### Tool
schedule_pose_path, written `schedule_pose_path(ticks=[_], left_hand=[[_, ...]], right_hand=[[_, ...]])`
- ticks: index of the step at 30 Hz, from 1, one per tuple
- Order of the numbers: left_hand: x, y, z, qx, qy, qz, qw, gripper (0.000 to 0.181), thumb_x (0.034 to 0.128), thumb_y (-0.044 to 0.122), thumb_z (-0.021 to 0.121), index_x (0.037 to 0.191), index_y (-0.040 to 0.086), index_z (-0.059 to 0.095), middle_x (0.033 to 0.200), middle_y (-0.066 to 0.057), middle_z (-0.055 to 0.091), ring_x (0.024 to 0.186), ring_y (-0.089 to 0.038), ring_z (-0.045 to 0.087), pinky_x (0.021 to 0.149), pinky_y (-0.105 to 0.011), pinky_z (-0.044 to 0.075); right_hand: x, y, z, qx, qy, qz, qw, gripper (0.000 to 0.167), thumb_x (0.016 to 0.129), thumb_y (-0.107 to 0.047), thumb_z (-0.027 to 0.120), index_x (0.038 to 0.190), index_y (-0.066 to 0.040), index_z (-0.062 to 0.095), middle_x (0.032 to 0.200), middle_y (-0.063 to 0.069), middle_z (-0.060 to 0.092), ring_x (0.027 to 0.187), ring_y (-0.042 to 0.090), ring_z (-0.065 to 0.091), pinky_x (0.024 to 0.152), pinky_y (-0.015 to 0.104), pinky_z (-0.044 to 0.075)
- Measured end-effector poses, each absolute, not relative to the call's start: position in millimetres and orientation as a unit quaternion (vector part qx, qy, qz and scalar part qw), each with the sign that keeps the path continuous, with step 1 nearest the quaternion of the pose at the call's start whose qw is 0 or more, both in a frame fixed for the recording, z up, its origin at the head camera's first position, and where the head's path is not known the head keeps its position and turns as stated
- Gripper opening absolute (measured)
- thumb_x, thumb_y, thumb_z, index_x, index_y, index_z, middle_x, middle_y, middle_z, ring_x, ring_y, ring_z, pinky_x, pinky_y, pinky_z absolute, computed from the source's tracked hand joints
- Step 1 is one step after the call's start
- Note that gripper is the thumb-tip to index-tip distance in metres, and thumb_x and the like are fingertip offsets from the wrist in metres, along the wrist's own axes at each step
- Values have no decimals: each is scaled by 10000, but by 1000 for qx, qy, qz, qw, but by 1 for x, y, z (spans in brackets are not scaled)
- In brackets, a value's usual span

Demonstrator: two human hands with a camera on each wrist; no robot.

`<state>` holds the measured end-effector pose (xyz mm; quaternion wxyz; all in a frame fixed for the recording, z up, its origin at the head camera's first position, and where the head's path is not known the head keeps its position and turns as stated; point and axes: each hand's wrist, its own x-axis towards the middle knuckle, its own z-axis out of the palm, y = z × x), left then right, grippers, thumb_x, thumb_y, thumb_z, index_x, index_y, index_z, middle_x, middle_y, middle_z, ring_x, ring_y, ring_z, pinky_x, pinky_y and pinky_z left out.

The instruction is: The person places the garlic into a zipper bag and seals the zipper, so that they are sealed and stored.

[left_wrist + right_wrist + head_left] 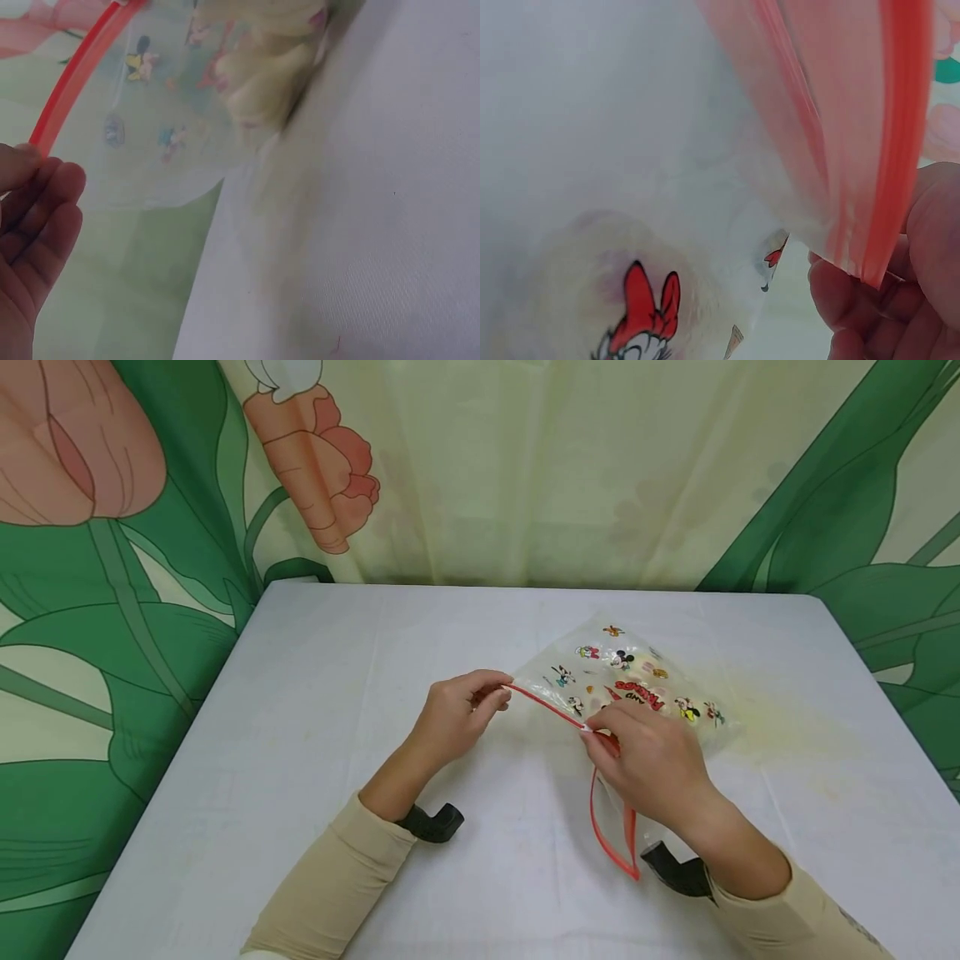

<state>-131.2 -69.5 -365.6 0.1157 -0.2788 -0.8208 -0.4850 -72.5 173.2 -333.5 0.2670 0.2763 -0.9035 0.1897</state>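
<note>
A clear plastic zip bag (622, 668) printed with small cartoon figures is held at a slant over the table, its red zip strip (547, 704) running between both hands. My left hand (457, 714) pinches the strip's far-left end between thumb and fingers. At the small white slider (586, 727), my right hand (648, 756) pinches the strip. Below the right hand the bag's mouth gapes, its red edges (611, 852) apart in a loop. Pale, rounded contents (270, 67) show blurred inside the bag in the left wrist view; their kind is unclear.
A white-covered table (300, 735) lies under the bag. Behind it hangs a patterned curtain (525, 468) with flowers and leaves. A black wrist mount (433, 823) juts from the left wrist, another mount (678, 870) from the right.
</note>
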Motion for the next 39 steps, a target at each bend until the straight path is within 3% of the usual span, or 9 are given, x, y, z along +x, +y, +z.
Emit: schedule_pose_path(ticks=[4, 12, 19, 39], left_hand=[[-131, -66, -367, -292, -807, -510, 58, 223, 931, 8, 691, 1154, 0, 689, 908, -75, 742, 789, -123, 708, 680, -230, 551], [-126, -49, -366, -299, -787, -540, -2, 150, 937, 29, 691, 1082, -6, 709, 953, -83, 734, 815, -80, 703, 758, -212, 557], [-123, -45, -364, -289, -793, -536, 4, 75, 929, 26, 697, 995, -1, 719, 873, -67, 743, 800, -81, 706, 759, -204, 553], [-117, -41, -363, -308, -802, -511, 26, 60, 928, 39, 703, 974, 12, 732, 847, -43, 741, 790, -75, 694, 697, -186, 540]], right_hand=[[-73, 174, -334, 283, -903, 188, 264, 94, 776, -98, 784, 843, -102, 719, 816, 1, 676, 638, 125, 595, 458, 292, 417], [-74, 174, -335, 296, -897, 187, 271, 115, 764, -99, 803, 850, -91, 727, 838, 22, 695, 676, 152, 635, 476, 313, 463], [-74, 174, -336, 301, -892, 190, 278, 122, 753, -89, 809, 850, -90, 736, 844, 25, 700, 712, 170, 656, 506, 334, 495], [-79, 166, -335, 315, -882, 200, 288, 96, 761, -74, 797, 833, -52, 736, 842, 62, 708, 798, 250, 658, 635, 370, 546]])
